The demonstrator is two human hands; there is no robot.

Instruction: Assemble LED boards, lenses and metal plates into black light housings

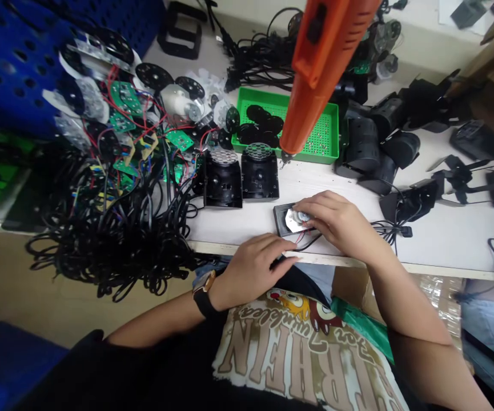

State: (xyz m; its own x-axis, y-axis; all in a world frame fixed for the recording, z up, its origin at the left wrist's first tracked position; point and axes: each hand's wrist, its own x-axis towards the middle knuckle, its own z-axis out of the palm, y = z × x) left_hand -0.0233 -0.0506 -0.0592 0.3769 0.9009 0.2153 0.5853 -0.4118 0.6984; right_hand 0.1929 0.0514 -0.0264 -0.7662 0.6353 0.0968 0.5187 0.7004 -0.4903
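My right hand (336,222) lies over a small black square housing (287,220), its fingers closed on a silver metal disc part (296,220) set in it. Thin red wires (304,233) come out from under the disc. My left hand (250,269) rests flat near the table's front edge, holding nothing that I can see, its fingertips just below the housing. A thin black cable (302,245) runs beside those fingertips. A wristwatch (204,291) sits on my left wrist.
An orange glue gun (319,63) hangs above a green perforated tray (302,142) of black discs. Two black lamp housings (240,180) stand left of my hands, beside tangled black cables (113,240), green circuit boards (124,97) and a blue pegboard bin (11,68).
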